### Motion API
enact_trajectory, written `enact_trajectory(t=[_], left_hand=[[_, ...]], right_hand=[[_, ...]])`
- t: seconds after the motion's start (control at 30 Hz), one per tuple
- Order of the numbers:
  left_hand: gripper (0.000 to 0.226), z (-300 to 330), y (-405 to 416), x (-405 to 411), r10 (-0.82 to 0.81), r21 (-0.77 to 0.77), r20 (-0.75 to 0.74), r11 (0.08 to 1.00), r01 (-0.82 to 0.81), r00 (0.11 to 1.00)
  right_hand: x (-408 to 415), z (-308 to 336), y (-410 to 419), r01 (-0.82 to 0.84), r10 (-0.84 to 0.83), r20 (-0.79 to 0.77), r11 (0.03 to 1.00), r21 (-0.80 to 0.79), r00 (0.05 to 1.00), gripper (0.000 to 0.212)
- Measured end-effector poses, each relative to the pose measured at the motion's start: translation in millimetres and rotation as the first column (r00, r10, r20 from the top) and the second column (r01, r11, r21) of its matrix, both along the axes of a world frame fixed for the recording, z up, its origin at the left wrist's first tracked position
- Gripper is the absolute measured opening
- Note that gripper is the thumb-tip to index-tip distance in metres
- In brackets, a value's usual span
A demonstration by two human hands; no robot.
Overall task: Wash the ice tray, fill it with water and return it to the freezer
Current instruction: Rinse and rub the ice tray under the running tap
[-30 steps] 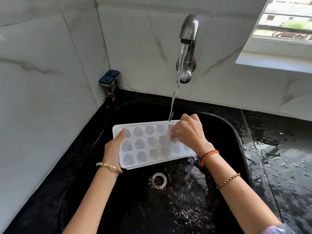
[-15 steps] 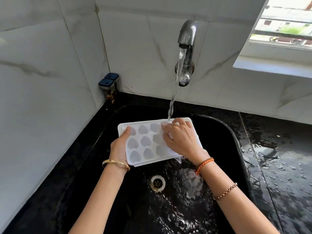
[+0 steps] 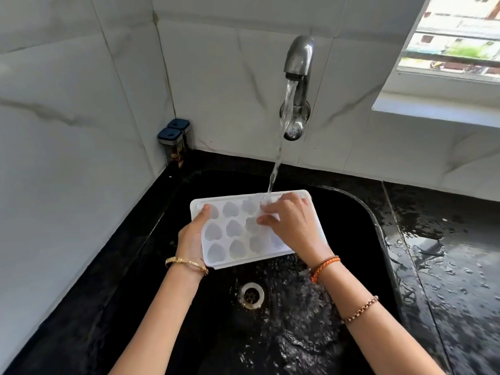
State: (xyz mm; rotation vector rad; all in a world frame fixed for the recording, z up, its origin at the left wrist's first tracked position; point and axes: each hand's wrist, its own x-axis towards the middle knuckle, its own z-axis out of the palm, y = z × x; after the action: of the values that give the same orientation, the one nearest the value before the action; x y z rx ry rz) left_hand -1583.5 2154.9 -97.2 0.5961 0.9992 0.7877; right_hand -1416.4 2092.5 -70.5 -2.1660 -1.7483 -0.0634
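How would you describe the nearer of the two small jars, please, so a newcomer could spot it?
Follow the black counter to the corner left of the tap. Two blue-lidded jars stand there; the nearer jar is in front, its brown contents visible through clear walls.

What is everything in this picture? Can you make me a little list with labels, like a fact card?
place: black sink in a black wet counter
tap: on, water falls onto the tray's far edge
ice tray: white, heart-shaped cups, held over the sink
left hand: grips the tray's left end, thumb on top
right hand: lies on the tray, fingertips rub the cups under the water
drain: open, below the tray
jars: two, dark lids, back left corner
window: upper right
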Motion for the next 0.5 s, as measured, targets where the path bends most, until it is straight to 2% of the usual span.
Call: enact_trajectory(t=[0.13, 0.23, 0.3, 0.4, 0.43, 0.5], left_hand=[[0.049, -0.2, 1.0, 0.9, -0.013, -0.013, 0.002, 1.0, 0.013, 1.0], [0.046, 3.0, 3.5, 3.4, 0.01, -0.005, -0.01, 1.0, -0.01, 1.0], [0.045, 4.3, 4.3, 4.2, 0.006, 0.0, -0.008, 1.0, -0.006, 1.0], [0.047, 0.4, 4.1, 2.7, 0.001, -0.007, 0.013, 1.0, -0.001, 1.0], [0.046, 0.1, 3.7, 2.6, 0.007, -0.01, 0.014, 1.0, -0.007, 1.0], [0.041, -0.2, 5.0, 3.2, 0.022, -0.006, 0.001, 1.0, -0.022, 1.0]], right_hand=[[5.0, 3.7, 1.6, 0.101, -0.092, -0.125, 0.993, 0.067, 0.988, 0.036], [2.6, 0.2, 4.1, 0.022, -0.023, -0.023, 0.998, -0.061, 0.999, 0.028], [2.7, 1.2, 6.4, 0.018, -0.019, -0.032, 0.999, -0.034, 0.999, 0.026], [3.4, 6.1, 5.4, 0.098, -0.083, -0.122, 0.989, 0.115, 0.989, 0.034], [3.4, 5.2, 4.3, 0.093, -0.079, -0.111, 0.988, 0.125, 0.991, 0.034], [2.1, -1.3, 5.8, 0.018, -0.018, -0.012, 0.999, 0.036, 1.0, 0.032]])
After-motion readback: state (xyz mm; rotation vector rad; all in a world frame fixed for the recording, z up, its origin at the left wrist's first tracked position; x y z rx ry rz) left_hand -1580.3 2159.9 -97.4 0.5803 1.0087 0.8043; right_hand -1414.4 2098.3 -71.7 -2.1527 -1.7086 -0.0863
